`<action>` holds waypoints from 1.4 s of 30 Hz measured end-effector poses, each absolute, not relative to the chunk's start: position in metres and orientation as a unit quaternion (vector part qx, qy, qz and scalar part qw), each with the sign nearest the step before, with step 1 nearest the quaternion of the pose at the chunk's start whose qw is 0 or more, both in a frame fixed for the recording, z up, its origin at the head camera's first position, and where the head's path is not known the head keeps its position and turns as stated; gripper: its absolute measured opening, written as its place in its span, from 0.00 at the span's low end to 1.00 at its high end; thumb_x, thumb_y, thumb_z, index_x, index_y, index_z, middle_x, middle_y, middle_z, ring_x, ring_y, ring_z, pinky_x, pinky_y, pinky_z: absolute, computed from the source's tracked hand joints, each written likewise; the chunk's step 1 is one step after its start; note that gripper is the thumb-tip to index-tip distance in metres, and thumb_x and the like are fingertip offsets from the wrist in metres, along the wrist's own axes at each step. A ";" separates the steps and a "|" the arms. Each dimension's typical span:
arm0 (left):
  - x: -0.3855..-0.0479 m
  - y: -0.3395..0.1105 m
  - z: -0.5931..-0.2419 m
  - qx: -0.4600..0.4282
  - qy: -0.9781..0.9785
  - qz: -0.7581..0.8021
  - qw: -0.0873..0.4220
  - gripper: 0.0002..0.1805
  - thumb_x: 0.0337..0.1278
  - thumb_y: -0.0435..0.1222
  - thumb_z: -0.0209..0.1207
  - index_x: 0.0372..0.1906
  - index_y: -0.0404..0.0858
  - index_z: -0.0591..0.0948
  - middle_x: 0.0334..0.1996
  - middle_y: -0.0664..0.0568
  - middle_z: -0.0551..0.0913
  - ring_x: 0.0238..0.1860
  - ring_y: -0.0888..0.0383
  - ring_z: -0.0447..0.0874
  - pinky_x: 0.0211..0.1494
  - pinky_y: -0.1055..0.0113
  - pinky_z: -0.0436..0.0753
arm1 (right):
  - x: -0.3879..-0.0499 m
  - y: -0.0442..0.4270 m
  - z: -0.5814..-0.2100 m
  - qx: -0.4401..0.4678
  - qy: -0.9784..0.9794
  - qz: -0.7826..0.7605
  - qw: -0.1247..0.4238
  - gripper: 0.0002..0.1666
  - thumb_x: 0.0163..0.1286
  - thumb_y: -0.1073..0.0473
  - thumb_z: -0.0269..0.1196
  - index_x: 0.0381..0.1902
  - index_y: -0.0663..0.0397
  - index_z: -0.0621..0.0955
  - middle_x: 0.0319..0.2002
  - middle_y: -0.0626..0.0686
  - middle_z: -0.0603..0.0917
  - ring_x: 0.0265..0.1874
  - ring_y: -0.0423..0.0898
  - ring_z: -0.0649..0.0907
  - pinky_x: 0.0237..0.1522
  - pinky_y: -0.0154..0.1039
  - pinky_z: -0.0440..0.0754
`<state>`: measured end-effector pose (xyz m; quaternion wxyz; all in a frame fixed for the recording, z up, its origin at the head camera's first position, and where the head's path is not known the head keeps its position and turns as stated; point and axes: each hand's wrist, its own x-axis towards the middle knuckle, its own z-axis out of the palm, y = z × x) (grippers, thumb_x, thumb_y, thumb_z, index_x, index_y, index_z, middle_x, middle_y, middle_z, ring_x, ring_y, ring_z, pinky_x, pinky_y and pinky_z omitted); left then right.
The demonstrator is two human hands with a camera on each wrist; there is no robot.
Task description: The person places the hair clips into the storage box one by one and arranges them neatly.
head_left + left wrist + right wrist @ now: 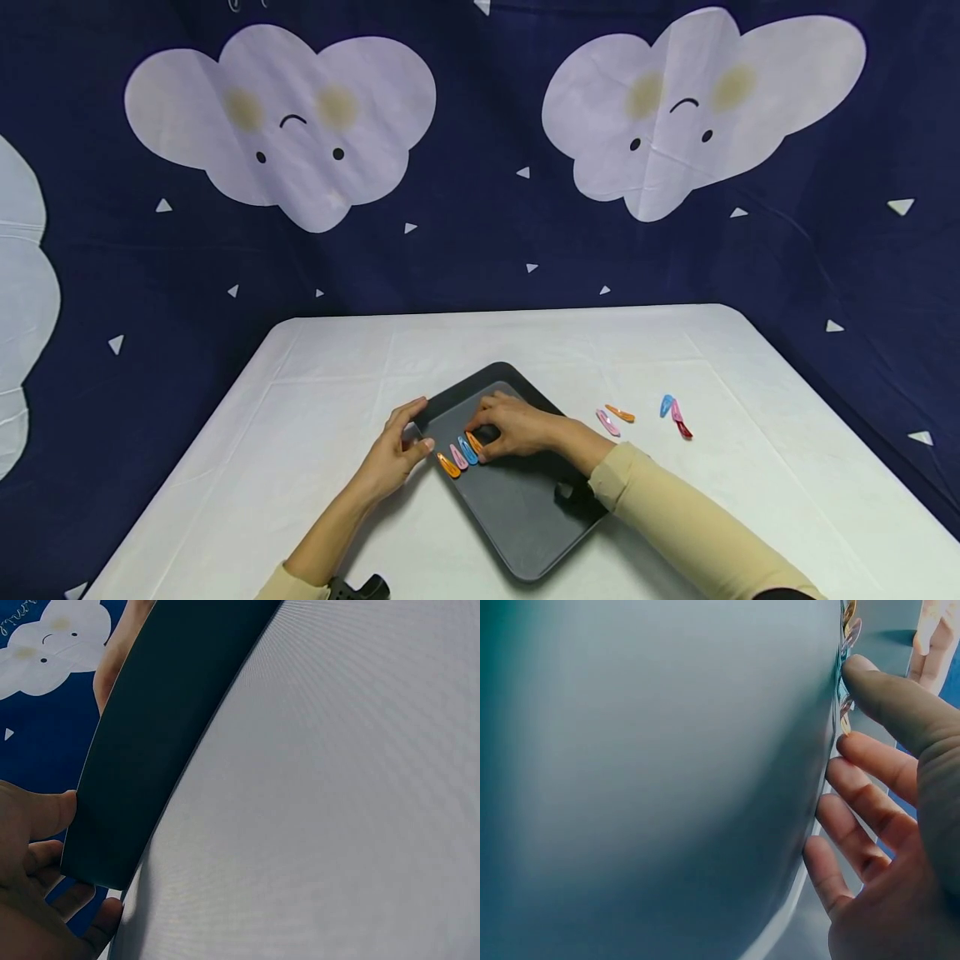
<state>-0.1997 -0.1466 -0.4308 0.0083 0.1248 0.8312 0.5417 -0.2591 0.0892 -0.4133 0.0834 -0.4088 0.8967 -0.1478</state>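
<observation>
A dark grey baking tray (525, 533) lies at an angle on the table. My left hand (393, 450) grips its left corner; in the left wrist view the thumb (56, 814) rests on the tray's edge and the fingers curl round the end. Inside the tray, near that corner, a row of snap hair clips holds an orange clip (448, 466), a pink clip (458, 457) and a blue clip (468, 451). Beside the blue one, my right hand (517, 425) pinches another orange clip (474, 442) between thumb and forefinger, low against the tray's floor.
Right of the tray, a pink clip (608, 422) and an orange clip (620, 413) lie on the white tablecloth (337, 358). Farther right sit a blue clip (666, 406), a pink clip (677, 411) and a red clip (684, 430). A dark blue cloud-patterned cloth (480, 250) hangs behind.
</observation>
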 end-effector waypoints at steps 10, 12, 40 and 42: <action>-0.200 -0.147 -0.431 0.126 0.833 0.538 0.004 0.33 0.59 0.30 0.58 0.69 0.40 0.63 0.71 0.49 0.60 0.66 0.50 0.61 0.56 0.64 0.73 | -0.259 0.088 -0.415 -0.401 0.902 -0.135 0.085 0.28 0.56 0.42 0.68 0.56 0.38 0.79 0.50 0.43 0.75 0.53 0.42 0.70 0.57 0.43 0.69; -0.200 -0.146 -0.431 0.125 0.833 0.538 0.005 0.33 0.59 0.31 0.58 0.69 0.40 0.63 0.71 0.49 0.60 0.66 0.50 0.62 0.55 0.65 0.73 | -0.259 0.088 -0.417 -0.402 0.902 -0.134 0.084 0.29 0.56 0.42 0.68 0.56 0.38 0.79 0.50 0.43 0.75 0.53 0.42 0.70 0.57 0.43 0.69; -0.201 -0.146 -0.434 0.126 0.822 0.555 0.002 0.33 0.58 0.29 0.59 0.69 0.39 0.63 0.70 0.47 0.60 0.66 0.48 0.61 0.53 0.68 0.72 | -0.259 0.090 -0.414 -0.408 0.894 -0.166 0.074 0.30 0.54 0.44 0.70 0.54 0.44 0.80 0.49 0.44 0.78 0.52 0.43 0.73 0.56 0.42 0.71; -0.201 -0.146 -0.434 0.126 0.822 0.555 0.003 0.33 0.58 0.29 0.58 0.69 0.39 0.63 0.70 0.47 0.60 0.66 0.48 0.61 0.52 0.70 0.72 | -0.259 0.091 -0.413 -0.409 0.894 -0.171 0.073 0.29 0.54 0.44 0.70 0.54 0.45 0.80 0.49 0.45 0.79 0.52 0.44 0.73 0.57 0.42 0.71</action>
